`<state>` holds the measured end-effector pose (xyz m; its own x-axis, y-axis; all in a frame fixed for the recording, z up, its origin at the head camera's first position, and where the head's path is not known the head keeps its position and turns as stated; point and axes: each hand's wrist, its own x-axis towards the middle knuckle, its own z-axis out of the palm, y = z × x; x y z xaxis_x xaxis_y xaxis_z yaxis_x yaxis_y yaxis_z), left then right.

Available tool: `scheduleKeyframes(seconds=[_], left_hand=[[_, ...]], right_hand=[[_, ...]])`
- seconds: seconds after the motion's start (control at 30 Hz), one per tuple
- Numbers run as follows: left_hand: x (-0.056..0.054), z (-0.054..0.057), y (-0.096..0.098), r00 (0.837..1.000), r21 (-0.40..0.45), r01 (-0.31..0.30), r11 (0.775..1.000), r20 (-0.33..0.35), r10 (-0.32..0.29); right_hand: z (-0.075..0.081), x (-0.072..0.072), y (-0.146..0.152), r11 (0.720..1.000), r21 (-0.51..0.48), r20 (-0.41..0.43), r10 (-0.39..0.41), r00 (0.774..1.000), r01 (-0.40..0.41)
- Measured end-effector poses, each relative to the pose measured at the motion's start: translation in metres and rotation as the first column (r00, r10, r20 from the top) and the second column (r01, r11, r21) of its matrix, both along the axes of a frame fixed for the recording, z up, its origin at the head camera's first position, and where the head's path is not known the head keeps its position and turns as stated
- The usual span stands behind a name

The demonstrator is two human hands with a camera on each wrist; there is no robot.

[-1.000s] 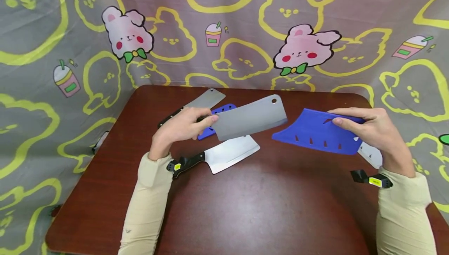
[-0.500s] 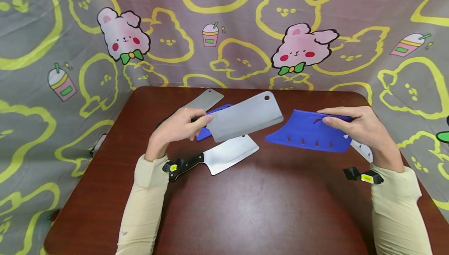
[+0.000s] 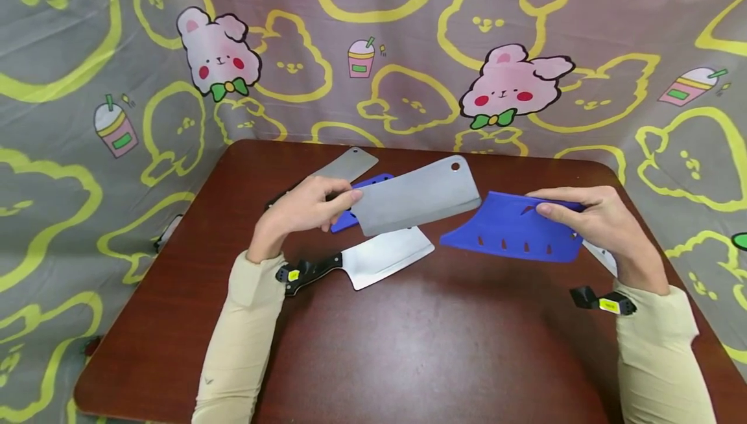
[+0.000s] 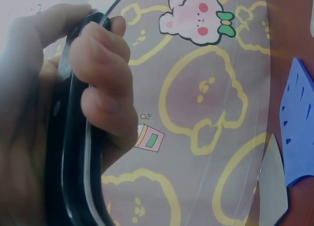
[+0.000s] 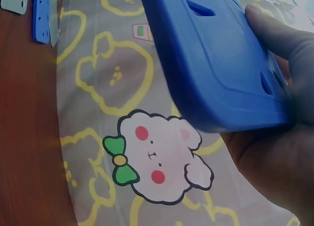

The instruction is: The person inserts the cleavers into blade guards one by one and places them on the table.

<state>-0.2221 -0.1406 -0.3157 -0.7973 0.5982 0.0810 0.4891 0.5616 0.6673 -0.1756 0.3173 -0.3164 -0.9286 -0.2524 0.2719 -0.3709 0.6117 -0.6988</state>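
A cartoon-print curtain (image 3: 292, 109) hangs behind a dark red table (image 3: 408, 359). Head view: above the table's middle, the left hand (image 3: 312, 207) holds a cleaver (image 3: 417, 196), bare blade pointing towards a blue guard (image 3: 502, 229) pinched by the right hand (image 3: 601, 220); they look near but apart. The near cleaver (image 3: 385, 259) lies left of the table's middle; the far cleaver (image 3: 350, 164) and second guard (image 3: 344, 222) lie towards the far edge; a pale guard (image 3: 602, 257) shows near the right edge, partly hidden. Left wrist view: fingers (image 4: 105, 59) curl round the black handle (image 4: 73, 162). Right wrist view: a digit (image 5: 274, 32) presses the blue guard; the others are unclear. A misaligned approach could nick the right hand; a loosened left grip could drop the blade.
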Motion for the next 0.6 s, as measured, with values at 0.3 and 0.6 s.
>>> scheduleKeyframes(seconds=[0.3, 0.6], left_hand=[[-0.0009, -0.0006, -0.0005, 1.000, 0.004, -0.008, 1.000, 0.025, 0.008], [-0.0008, 0.0007, -0.0025, 0.999, 0.009, -0.001, 1.000, 0.033, 0.001]], right_hand=[[0.0002, 0.0013, -0.0037, 1.000, 0.013, 0.007, 0.003, 1.000, -0.003], [0.0006, 0.0003, -0.0069, 1.000, 0.007, -0.002, 0.028, 1.000, -0.028]])
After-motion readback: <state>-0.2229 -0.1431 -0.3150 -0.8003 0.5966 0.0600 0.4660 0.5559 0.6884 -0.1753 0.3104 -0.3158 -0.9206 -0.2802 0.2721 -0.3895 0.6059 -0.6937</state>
